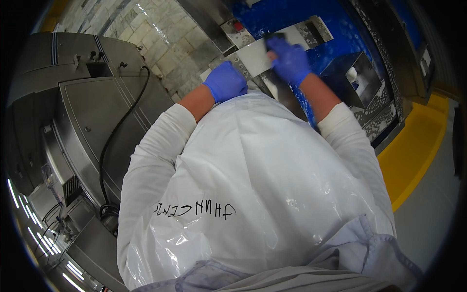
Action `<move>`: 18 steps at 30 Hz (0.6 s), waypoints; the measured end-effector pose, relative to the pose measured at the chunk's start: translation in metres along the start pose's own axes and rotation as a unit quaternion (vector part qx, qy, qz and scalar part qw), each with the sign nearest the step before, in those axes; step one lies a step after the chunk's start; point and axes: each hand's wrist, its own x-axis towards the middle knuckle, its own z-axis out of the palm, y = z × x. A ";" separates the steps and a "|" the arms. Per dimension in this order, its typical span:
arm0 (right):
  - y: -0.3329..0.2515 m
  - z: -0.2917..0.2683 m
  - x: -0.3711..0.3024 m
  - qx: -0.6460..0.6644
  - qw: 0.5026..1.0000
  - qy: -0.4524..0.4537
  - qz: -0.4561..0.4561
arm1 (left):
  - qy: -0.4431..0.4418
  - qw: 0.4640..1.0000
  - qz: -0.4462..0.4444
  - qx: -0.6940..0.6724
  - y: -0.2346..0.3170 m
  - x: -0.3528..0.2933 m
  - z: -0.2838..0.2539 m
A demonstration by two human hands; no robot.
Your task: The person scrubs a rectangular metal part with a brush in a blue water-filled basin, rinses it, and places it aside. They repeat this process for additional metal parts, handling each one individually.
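Note:
My right hand (292, 62), in a blue glove with a bit of bare skin showing at one finger, presses a dark scouring pad (275, 38) against a flat white and metal part (254, 57). Closed in a fist, my blue-gloved left hand (226, 82) holds the near left end of this part, where a perforated metal plate (238, 64) shows; its fingertips are hidden. The part lies slantwise over a wet blue surface (262, 17) with soap suds. At its far end is a rectangular metal frame (315, 32).
A boxy metal housing (354, 80) stands right of my right hand, beside a sudsy metal edge (382, 119). Farther right runs a yellow ledge (413, 151). Steel cabinets (104, 109) with a hanging black cable (121, 121) fill the left. Wet tiles (160, 34) cover the floor.

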 end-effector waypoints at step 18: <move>-0.001 0.002 -0.017 0.015 0.999 0.026 -0.027 | 0.407 0.796 -0.319 -0.315 -0.029 -0.059 -0.002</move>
